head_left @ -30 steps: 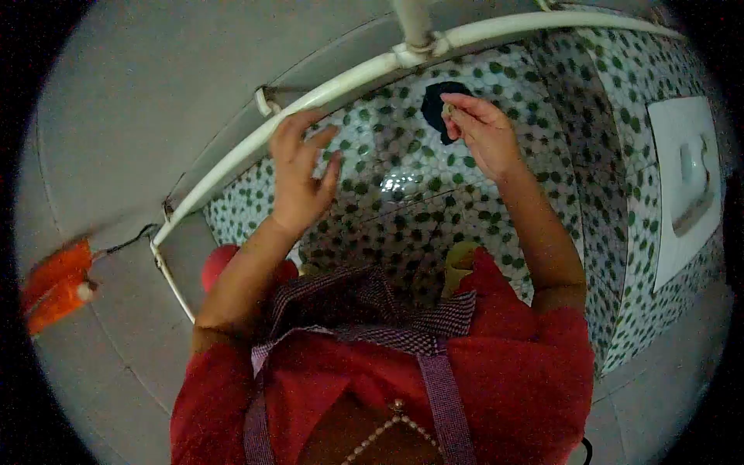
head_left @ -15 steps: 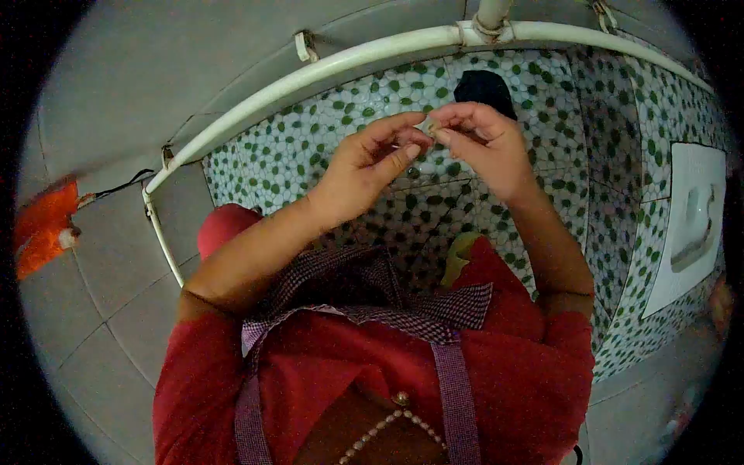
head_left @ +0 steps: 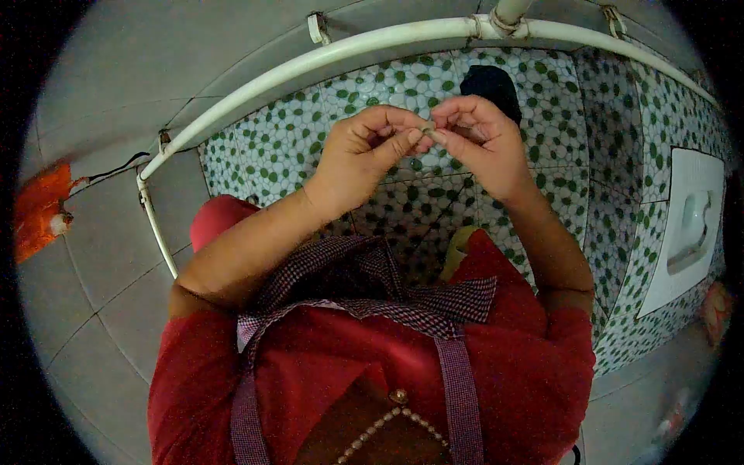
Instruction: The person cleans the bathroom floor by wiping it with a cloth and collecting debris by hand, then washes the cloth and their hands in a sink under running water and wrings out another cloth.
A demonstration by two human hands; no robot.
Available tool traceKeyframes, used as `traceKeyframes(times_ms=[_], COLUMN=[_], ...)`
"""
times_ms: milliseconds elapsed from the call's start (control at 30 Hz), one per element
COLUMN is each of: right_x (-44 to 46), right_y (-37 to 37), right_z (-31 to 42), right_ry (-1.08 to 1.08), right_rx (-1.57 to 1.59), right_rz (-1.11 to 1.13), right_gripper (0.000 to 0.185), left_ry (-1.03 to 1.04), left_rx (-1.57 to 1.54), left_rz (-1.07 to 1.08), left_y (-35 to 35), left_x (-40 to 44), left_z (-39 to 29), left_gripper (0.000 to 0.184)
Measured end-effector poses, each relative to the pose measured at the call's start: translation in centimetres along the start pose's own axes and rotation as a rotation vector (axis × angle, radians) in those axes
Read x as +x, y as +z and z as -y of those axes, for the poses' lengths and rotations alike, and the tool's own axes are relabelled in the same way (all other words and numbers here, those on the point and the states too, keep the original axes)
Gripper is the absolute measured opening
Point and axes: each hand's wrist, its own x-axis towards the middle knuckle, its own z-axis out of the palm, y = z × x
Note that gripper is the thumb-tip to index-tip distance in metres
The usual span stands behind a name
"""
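In front of my body, my left hand (head_left: 363, 155) and my right hand (head_left: 490, 147) meet fingertip to fingertip. Between them is a tiny pale piece (head_left: 428, 130), pinched by thumbs and index fingers; its kind is too small to make out. The other fingers of both hands are curled. Just beyond my right hand lies a dark, cloth-like thing (head_left: 490, 85), partly hidden by my fingers. A checked apron (head_left: 341, 267) covers my lap over red clothing.
A white pipe rail (head_left: 294, 74) curves across the far side, with an upright pipe (head_left: 510, 11) joining it. Green-and-white pebble-pattern tiles (head_left: 271, 147) lie beneath. A white squat toilet (head_left: 682, 232) is at the right. Something orange (head_left: 40, 213) lies at the far left.
My left thumb has come closer to the tiny pale piece, so both thumbs now meet at it. The view has shifted slightly.
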Motion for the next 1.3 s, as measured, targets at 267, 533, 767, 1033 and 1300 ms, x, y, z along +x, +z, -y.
traceKeyframes(times_ms=[267, 533, 767, 1033, 1300], right_x=[-0.4, -0.4, -0.6, -0.8, -0.9], right_y=[-0.7, 0.4, 0.3, 0.4, 0.4], right_z=[0.7, 0.7, 0.1, 0.8, 0.0], right_ry=[0.117, 0.169, 0.157, 0.175, 0.203], right_rx=[-0.078, 0.043, -0.028, -0.059, 0.002], right_rz=[0.073, 0.062, -0.037, -0.047, -0.041], right_gripper=[0.023, 0.013, 0.013, 0.014, 0.011], left_ry=[0.309, 0.592, 0.365, -0.019, -0.156], left_rx=[0.478, 0.74, 0.383, -0.103, -0.254], left_rz=[-0.036, 0.01, 0.046, 0.012, 0.023], left_y=[-0.1, -1.2, -0.5, -0.3, -0.4], left_x=[-0.2, 0.5, 0.2, 0.2, 0.3], left_z=[-0.7, -1.2, -0.7, -0.3, -0.6], left_gripper=[0.013, 0.019, 0.015, 0.023, 0.022])
